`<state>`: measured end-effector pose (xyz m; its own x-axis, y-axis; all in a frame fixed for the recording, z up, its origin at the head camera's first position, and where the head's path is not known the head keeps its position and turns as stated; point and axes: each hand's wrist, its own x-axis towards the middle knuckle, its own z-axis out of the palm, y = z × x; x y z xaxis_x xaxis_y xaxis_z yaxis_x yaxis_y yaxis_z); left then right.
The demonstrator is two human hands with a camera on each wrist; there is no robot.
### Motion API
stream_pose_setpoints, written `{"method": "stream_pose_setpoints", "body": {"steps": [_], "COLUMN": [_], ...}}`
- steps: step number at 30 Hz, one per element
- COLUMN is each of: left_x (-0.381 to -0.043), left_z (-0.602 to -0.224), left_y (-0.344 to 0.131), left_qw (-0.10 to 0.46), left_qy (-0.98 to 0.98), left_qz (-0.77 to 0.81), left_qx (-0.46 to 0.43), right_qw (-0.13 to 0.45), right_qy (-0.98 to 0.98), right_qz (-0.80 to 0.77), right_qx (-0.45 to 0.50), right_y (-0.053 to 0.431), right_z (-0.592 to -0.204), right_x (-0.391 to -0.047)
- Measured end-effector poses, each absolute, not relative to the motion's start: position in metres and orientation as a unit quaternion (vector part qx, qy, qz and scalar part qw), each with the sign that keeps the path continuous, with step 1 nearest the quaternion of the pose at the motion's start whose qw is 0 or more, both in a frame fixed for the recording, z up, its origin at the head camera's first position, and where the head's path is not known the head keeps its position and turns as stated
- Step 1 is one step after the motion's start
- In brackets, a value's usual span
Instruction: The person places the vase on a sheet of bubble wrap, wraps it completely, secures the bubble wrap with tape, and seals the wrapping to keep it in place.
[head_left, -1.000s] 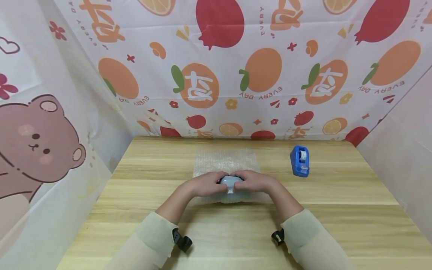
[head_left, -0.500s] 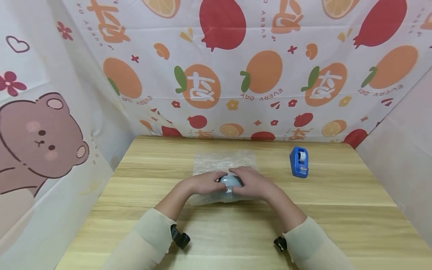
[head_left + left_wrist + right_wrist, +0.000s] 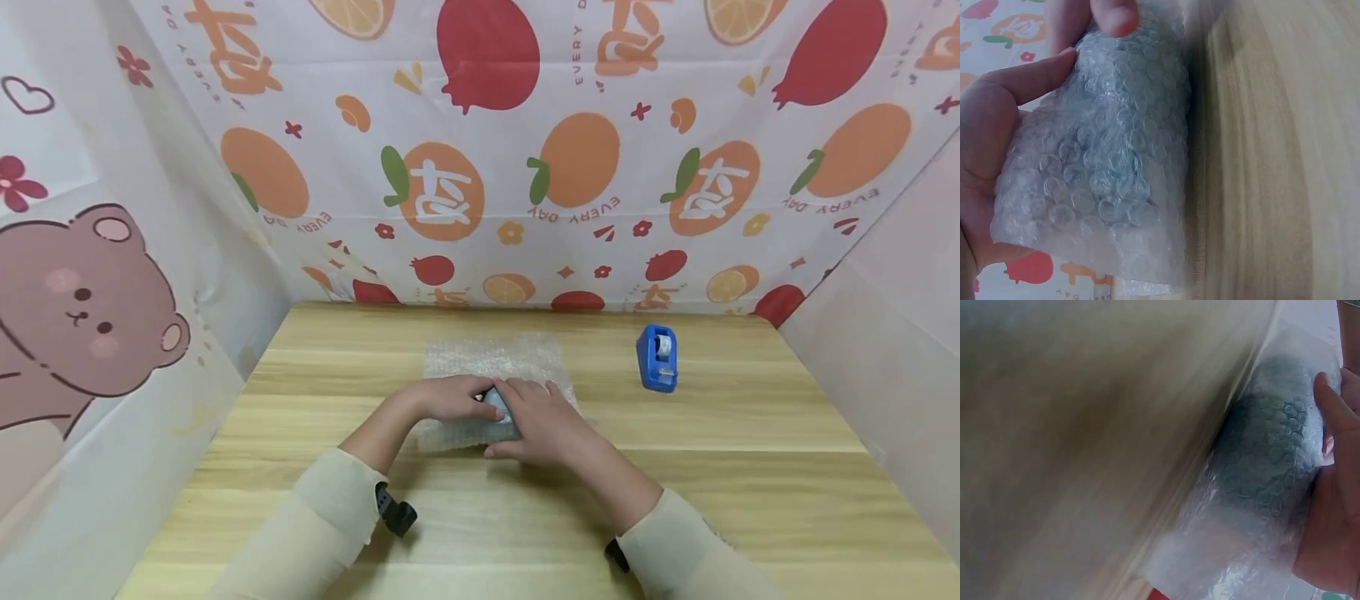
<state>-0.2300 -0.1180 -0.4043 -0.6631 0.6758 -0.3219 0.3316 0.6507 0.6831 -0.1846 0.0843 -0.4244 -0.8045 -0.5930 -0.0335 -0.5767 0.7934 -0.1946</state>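
A rounded blue-grey object [image 3: 497,403] lies partly wrapped in bubble wrap [image 3: 495,354] on the wooden table; its exact kind is blurred by the wrap. My left hand [image 3: 452,398] grips its left side, with the thumb across the front. My right hand [image 3: 542,422] is curled over the right side, the fingers on top and the thumb low at the near edge. In the left wrist view, the wrap [image 3: 1104,150] makes a bulging roll, and the right thumb [image 3: 1116,19] reaches over its far end. In the right wrist view, a dark bluish shape [image 3: 1260,450] shows through the bubbles.
A blue tape dispenser [image 3: 657,358] with a roll of tape stands at the back right of the wooden table [image 3: 712,500]. A fruit-print cloth [image 3: 517,167] hangs behind the table, and a bear-print cloth [image 3: 90,308] hangs at the left.
My right hand has shifted along the wrapped object, its fingers spreading over the top and its thumb dropping to the near edge. Less of the object shows. My left hand keeps nearly the same hold.
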Motion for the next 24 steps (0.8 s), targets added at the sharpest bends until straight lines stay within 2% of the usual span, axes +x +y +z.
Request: {"method": "stream_pose_setpoints", "body": {"steps": [8, 14, 19, 24], "left_x": [-0.232, -0.223, -0.21, -0.188], "left_z": [-0.401, -0.395, -0.381, -0.374], "left_y": [-0.123, -0.124, -0.119, -0.105], "left_qw": [0.253, 0.212, 0.122, -0.024], "left_qy": [0.871, 0.896, 0.926, 0.926], "left_qz": [0.281, 0.257, 0.21, 0.164], "left_qx": [0.314, 0.292, 0.288, 0.34], "right_qw": [0.021, -0.004, -0.009, 0.013], "right_qy": [0.949, 0.947, 0.945, 0.949], "right_qz": [-0.035, 0.002, 0.021, 0.019], "right_qx": [-0.313, -0.322, -0.326, -0.316], "right_y": [0.082, 0.079, 0.075, 0.071], "right_z": [-0.422, -0.42, -0.417, -0.414], "right_x": [-0.187, -0.187, -0.189, -0.189]}}
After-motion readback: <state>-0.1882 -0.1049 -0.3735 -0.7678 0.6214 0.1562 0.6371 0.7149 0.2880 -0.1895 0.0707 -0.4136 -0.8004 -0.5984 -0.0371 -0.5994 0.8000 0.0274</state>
